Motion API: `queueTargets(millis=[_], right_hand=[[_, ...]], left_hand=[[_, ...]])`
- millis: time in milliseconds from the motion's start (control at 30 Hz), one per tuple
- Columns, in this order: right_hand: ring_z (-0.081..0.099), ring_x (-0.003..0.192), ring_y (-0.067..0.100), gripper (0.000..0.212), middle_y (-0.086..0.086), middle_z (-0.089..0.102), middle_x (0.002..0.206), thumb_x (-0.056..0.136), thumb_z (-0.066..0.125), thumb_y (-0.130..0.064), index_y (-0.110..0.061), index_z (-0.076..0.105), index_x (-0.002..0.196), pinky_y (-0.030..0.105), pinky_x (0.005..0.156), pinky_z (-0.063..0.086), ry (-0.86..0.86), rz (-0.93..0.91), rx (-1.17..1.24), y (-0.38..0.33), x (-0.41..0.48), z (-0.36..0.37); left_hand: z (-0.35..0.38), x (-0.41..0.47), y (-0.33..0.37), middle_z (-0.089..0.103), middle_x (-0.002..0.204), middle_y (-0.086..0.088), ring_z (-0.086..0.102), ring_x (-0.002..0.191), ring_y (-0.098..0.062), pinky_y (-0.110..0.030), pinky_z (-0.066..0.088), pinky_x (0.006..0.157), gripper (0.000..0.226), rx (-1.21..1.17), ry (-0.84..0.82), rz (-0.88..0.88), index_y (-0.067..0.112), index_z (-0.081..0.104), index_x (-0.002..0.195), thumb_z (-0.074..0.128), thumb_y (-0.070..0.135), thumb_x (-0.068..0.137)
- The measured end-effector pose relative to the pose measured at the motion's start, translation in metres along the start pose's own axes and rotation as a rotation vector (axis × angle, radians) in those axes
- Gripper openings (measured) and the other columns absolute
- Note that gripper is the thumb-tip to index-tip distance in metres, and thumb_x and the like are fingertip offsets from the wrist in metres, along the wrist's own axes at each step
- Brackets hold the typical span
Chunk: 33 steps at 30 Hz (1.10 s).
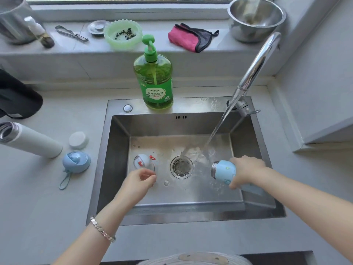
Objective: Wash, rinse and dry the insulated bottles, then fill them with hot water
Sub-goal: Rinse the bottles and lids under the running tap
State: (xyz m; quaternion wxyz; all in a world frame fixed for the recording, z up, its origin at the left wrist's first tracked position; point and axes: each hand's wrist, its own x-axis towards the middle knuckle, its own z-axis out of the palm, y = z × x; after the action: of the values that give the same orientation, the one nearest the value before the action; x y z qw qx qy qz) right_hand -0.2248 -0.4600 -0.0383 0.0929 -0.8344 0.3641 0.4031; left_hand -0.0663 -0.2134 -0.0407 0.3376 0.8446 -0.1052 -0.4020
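A light blue insulated bottle point(223, 170) is gripped by the right hand point(246, 172) and held on its side in the sink point(118, 150), its mouth turned toward the drain point(181, 167), just beside the running water. The left hand point(140, 179) is held nearby, fingers loosely curled, with nothing seen in it. A white bottle point(32, 140) is laid on the desk point(38, 207).

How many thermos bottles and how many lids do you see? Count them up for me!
Thermos bottles: 2 (white bottle, blue bottle)
Lids: 3 (white lid, blue lid, white-and-red lid in the sink)
Total: 5
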Motion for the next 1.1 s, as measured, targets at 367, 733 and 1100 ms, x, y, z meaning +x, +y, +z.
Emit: queueTargets(millis=[367, 733, 1100], right_hand=[[0.063, 0.079, 0.015, 0.054, -0.005, 0.065, 0.092, 0.055, 0.075, -0.046, -0.027, 0.054, 0.101, 0.027, 0.069, 0.050, -0.110, 0.008, 0.205, -0.027, -0.021, 0.006], [0.070, 0.073, 0.019, 0.052, 0.002, 0.071, 0.083, 0.050, 0.074, -0.044, -0.020, 0.059, 0.093, 0.029, 0.065, 0.055, -0.322, -0.178, 0.624, -0.103, -0.067, 0.003], [0.054, 0.091, -0.008, 0.062, -0.024, 0.056, 0.098, 0.062, 0.082, -0.040, -0.059, 0.045, 0.108, 0.013, 0.080, 0.046, 0.045, -0.633, 0.813, -0.259, -0.120, -0.001]], left_hand=[[-0.030, -0.027, -0.041, 0.070, 0.084, 0.000, 0.067, 0.083, -0.016, -0.028, 0.046, 0.067, 0.008, -0.060, -0.008, -0.016, 0.022, 0.064, 0.083, 0.060, 0.016, 0.087], [-0.083, -0.046, -0.059, 0.070, 0.096, -0.004, 0.067, 0.091, -0.017, -0.034, 0.053, 0.077, 0.008, -0.174, -0.058, 0.004, 0.020, 0.063, 0.095, 0.063, 0.021, 0.087], [-0.134, -0.059, -0.069, 0.066, 0.095, 0.011, 0.064, 0.085, -0.002, -0.021, 0.053, 0.079, 0.054, -0.486, 0.150, 0.164, 0.028, 0.053, 0.102, 0.085, 0.010, 0.062]])
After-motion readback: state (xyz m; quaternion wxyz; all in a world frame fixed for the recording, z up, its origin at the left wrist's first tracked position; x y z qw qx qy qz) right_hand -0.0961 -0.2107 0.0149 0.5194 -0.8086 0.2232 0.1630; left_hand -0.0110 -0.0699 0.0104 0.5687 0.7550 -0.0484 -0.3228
